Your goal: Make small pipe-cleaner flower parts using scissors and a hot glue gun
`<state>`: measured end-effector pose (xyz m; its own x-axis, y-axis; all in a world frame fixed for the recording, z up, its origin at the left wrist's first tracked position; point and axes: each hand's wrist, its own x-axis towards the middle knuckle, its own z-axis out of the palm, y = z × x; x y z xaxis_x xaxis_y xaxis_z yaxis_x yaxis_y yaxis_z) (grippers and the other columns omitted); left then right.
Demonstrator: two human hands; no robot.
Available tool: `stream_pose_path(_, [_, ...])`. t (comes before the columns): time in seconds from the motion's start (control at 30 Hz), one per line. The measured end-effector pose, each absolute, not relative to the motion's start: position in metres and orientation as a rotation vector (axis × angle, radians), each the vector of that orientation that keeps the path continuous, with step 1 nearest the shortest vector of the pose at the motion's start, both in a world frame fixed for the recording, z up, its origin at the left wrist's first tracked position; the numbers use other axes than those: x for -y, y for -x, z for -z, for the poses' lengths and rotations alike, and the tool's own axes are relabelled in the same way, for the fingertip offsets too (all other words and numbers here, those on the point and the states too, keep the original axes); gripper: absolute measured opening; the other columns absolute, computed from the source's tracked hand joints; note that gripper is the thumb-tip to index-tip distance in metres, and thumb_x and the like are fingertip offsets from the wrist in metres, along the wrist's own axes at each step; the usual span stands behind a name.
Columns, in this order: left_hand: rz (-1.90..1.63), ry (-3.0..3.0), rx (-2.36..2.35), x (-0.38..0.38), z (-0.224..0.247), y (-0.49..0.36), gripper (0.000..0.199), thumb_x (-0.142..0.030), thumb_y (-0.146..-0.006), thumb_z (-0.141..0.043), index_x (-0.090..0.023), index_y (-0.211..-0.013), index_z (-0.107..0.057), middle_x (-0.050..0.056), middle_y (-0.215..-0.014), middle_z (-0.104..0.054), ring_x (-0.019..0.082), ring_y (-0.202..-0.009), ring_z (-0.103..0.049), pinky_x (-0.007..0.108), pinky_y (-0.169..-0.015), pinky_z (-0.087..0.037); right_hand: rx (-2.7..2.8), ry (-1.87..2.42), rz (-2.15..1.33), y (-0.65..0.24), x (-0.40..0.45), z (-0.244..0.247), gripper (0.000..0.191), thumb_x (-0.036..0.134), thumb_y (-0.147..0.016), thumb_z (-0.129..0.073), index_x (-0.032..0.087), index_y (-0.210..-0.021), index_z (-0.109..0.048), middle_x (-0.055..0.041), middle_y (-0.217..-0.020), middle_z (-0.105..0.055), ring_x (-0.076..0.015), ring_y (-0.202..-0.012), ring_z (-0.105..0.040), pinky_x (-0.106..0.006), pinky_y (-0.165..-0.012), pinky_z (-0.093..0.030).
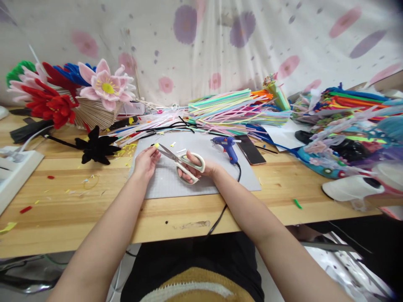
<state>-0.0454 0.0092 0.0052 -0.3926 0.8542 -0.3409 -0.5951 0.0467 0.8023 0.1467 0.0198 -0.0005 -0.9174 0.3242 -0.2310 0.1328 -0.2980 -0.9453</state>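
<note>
My right hand (201, 164) has its thumb and fingers through the white handles of a pair of scissors (171, 154). The blades point left and stand a little apart. At their tips, my left hand (147, 161) pinches a small yellow piece (156, 145), whose exact kind is too small to make out. Both hands are over a grey mat (201, 186). Small white and yellow scraps (181, 150) lie on the mat just beyond the blades. To the right of my right hand lies a blue glue gun (227, 147) with a black cord.
Pipe cleaners (220, 107) pile up along the back. Fuzzy flowers (107, 86) and a black flower (96, 147) are at left, near a white power strip (19, 172). A phone (251, 149) touches the mat's right side. A white container (352, 187) lies at right.
</note>
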Motion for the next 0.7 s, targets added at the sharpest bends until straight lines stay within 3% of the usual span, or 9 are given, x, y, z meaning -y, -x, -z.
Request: stream_pose_path(0.7, [-1.574,-0.381,-1.176,-0.006,-0.0076,0.0403,0.015,0.0,-0.07,-0.058,-0.014,-0.074,-0.054,-0.002,-0.065,-0.059,0.005,-0.058,-0.058,0.014,-0.053,-0.047,1.662,0.653,-2.412,-0.1447,-0.0208,-0.0019,0.082,0.081,-0.072,-0.008,0.013,-0.081,-0.053,-0.0002,-0.053,-0.05,-0.0117,-0.043,-0.052,-0.018,-0.031,-0.02])
